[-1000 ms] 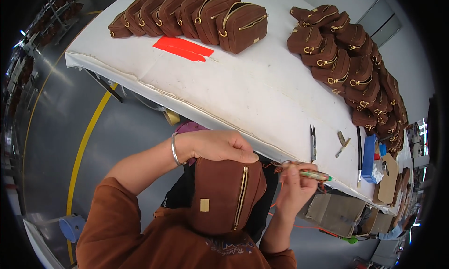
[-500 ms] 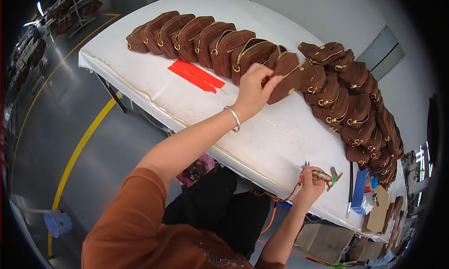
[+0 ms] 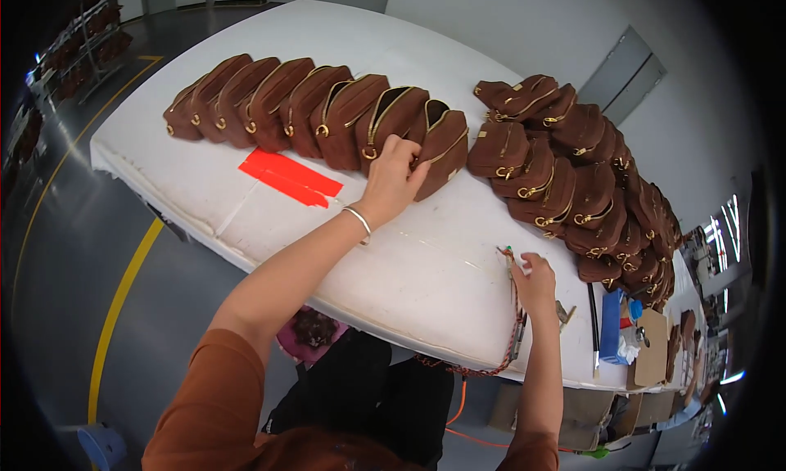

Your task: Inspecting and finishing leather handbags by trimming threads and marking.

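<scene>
My left hand [image 3: 393, 178] grips a brown bag [image 3: 446, 152] with gold zippers at the right end of the upright row [image 3: 270, 103]; its top zip is open and some fingertips are hidden. My right hand [image 3: 534, 279] is over the table, fingers apart and curved, just right of a thin hand tool [image 3: 508, 255] with a green tip and a twisted cord [image 3: 517, 320] trailing from it over the near edge. Dark metal pieces, hard to make out, lie partly behind the hand and cord.
A heap of similar bags [image 3: 573, 184] fills the table's right. Red strips [image 3: 286, 176] lie on the white table [image 3: 147, 156]. At right are a blue box [image 3: 612, 328], cardboard [image 3: 647, 348] and a black rod [image 3: 595, 332]. A bucket [image 3: 102, 445] stands on the floor.
The bag held over my lap moved up into the row, with my left hand still on it. My right hand moved over the table and released the corded tool. My view shifted.
</scene>
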